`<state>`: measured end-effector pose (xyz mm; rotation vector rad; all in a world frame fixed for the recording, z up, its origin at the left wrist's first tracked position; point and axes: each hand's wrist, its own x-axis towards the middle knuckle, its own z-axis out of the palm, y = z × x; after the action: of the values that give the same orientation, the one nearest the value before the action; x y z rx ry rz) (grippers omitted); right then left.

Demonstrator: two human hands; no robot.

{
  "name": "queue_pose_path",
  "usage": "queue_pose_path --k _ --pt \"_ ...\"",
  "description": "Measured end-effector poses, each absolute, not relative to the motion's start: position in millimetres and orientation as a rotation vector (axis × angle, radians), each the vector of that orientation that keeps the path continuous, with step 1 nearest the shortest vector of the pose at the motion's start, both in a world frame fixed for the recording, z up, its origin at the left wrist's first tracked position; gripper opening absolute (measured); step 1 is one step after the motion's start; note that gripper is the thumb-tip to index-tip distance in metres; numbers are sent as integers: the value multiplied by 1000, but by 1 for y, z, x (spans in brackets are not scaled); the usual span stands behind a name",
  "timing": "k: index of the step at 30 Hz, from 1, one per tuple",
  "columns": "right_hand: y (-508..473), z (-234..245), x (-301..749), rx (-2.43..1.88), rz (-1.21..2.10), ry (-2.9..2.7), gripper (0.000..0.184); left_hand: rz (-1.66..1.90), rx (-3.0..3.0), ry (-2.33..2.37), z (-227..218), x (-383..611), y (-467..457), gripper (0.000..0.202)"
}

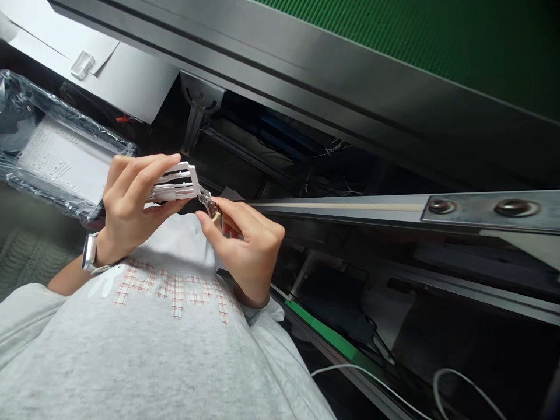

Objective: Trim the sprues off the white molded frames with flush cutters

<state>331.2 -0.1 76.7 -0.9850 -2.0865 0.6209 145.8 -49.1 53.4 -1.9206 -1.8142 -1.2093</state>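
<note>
In front of my chest, my left hand (135,195) is closed round a white slotted plastic part (181,182), with the fingers above and the thumb below. My right hand (245,239) grips small metal nippers (206,198) with pale handles, held between thumb and fingers. The tips of the nippers meet the right-hand end of the plastic part, near its lower corner. Whether the jaws are closed on the plastic is too small to tell. My right palm hides most of the handles.
On the left is a plastic-lined bin (56,153) with white parts in it. White sheets (140,81) lie behind it, with a clear small piece (82,65) on top. A metal-edged green conveyor belt (420,35) crosses the top; a metal rail (350,209) runs right of my hands.
</note>
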Motion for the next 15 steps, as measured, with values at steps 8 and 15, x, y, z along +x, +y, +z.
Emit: queue_pose_path --k 8,15 --pt "-2 78 332 -1025 605 -2022 16 -1465 -1953 -1935 48 145 -52 63" --pt "-4 79 330 -982 451 -2043 12 -1475 -1983 -1780 43 141 -48 69"
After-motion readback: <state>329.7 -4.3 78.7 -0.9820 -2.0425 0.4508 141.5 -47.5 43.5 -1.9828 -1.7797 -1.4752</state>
